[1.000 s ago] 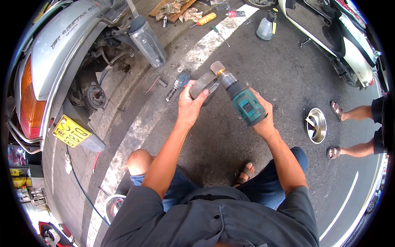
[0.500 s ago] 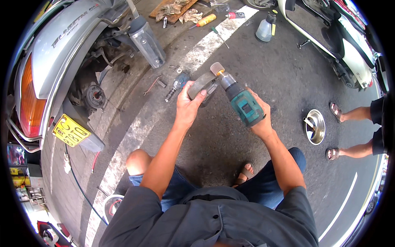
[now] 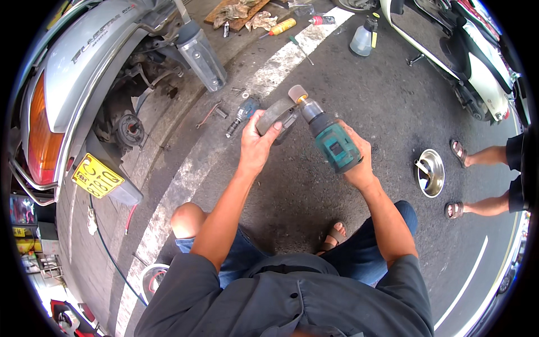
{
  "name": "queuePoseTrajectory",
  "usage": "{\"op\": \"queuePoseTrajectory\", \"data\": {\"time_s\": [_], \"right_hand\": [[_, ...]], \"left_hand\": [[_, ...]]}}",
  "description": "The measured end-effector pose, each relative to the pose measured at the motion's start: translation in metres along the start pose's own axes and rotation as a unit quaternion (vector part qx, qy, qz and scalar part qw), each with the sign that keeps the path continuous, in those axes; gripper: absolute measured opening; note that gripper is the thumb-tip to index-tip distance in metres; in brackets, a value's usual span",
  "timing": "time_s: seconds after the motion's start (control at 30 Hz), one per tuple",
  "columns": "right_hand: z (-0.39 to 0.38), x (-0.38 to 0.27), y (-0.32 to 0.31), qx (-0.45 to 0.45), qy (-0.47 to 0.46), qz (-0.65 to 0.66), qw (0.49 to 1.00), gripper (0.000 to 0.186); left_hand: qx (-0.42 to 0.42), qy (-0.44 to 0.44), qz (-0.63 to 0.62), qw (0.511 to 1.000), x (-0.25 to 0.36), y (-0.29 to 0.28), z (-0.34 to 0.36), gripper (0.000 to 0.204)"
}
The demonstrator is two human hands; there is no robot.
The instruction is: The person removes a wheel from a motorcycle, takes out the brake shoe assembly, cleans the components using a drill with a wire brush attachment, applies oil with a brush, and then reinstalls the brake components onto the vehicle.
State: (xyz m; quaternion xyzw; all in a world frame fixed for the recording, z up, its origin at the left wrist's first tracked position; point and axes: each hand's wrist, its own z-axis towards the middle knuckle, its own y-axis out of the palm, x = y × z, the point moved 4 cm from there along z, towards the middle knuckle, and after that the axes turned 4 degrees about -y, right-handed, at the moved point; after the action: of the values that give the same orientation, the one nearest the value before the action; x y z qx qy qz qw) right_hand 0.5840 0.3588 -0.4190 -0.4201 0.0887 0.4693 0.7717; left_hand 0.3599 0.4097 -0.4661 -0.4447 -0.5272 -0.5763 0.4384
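My left hand [image 3: 256,145] is closed around a grey curved brake shoe [image 3: 273,112], thumb on its inner side. In my right hand [image 3: 359,160] is a teal and black cordless drill [image 3: 332,140], gripped from the right and pointing up and left. A small round sanding wheel [image 3: 298,94] sits in its chuck, at the upper right end of the shoe; the two look to be touching. Both are held above the asphalt, in front of my knees. Behind my left hand, a blue air ratchet or similar power tool [image 3: 243,115] lies on the ground.
A silver scooter [image 3: 84,62] with an exposed wheel hub [image 3: 129,130] stands at left. A white scooter [image 3: 477,62] is at far right. Near another person's sandalled feet [image 3: 457,151] lies a metal bowl [image 3: 430,174]. A spray bottle [image 3: 364,38] and screwdriver [image 3: 301,50] are ahead.
Almost nothing differs. Both hands keep the brake shoe and drill in nearly the same place, with the sanding wheel still at the shoe's end.
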Motion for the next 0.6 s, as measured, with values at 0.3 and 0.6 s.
{"op": "queuePoseTrajectory", "data": {"time_s": [0.3, 0.6], "right_hand": [[0.003, -0.029, 0.014, -0.085, -0.040, 0.019, 0.995, 0.056], [-0.017, 0.025, -0.017, 0.014, 0.298, 0.133, 0.945, 0.028]], "left_hand": [[-0.016, -0.007, -0.026, 1.000, -0.007, 0.004, -0.003, 0.023], [-0.069, -0.068, -0.071, 0.993, 0.006, -0.008, 0.005, 0.035]]}}
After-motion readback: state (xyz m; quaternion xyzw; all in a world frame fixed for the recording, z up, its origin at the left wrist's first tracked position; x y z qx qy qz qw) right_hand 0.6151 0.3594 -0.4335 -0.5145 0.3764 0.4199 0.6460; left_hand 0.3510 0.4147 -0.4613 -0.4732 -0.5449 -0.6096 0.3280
